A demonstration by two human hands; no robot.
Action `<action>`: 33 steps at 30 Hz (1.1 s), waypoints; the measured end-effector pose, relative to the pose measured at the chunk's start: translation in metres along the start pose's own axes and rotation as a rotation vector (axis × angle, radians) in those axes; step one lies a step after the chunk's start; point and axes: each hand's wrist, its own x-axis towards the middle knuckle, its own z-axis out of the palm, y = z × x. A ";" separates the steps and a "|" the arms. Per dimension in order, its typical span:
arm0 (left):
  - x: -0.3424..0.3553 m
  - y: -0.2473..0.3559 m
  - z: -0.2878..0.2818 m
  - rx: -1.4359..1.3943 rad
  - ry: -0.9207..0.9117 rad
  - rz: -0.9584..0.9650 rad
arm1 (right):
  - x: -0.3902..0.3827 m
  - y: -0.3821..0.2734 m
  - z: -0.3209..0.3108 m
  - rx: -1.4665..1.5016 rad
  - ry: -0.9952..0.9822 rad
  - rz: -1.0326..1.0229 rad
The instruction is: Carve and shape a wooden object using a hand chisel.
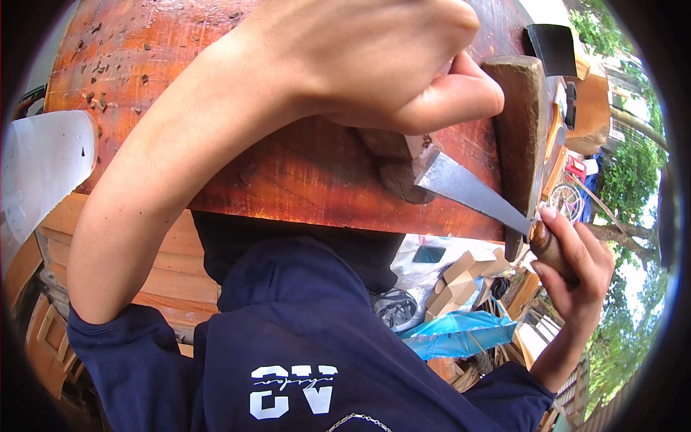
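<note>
My right hand (576, 263) is closed round the wooden handle (551, 252) of a chisel-like tool. Its flat grey blade (471, 191) widens away from the handle and points left, its broad end against a small brown wooden piece (403, 180). Above that piece, my left hand (403, 72) reaches across the table with curled fingers and the thumb bent over. Whatever those fingers hold is hidden behind the hand. Close to the left thumb, a thick, worn wooden bar (522, 129) stands along the table's right end.
The reddish-brown tabletop (288, 187) carries dark crumbs at the far left. A translucent white plastic piece (50, 155) is at the left edge. Cardboard (461, 281) and a blue plastic sheet (461, 331) lie below, beyond the table's near edge. Trees (626, 173) stand at right.
</note>
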 end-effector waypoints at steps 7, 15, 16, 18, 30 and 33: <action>-0.003 -0.002 -0.001 0.039 -0.029 0.003 | -0.014 -0.058 0.006 -0.058 0.066 0.193; -0.004 -0.003 -0.001 0.026 -0.023 0.029 | -0.002 -0.011 0.010 0.005 0.058 0.031; -0.005 -0.003 -0.001 0.030 -0.025 0.028 | -0.004 -0.017 0.010 0.012 0.062 0.071; -0.008 -0.004 -0.004 0.066 -0.029 0.008 | -0.007 -0.039 0.008 -0.040 0.083 0.105; -0.002 0.014 -0.007 0.355 -0.018 -0.037 | -0.024 -0.111 0.018 0.023 0.036 0.407; -0.001 0.011 -0.006 0.308 -0.023 -0.016 | -0.024 -0.105 0.025 0.005 0.108 0.384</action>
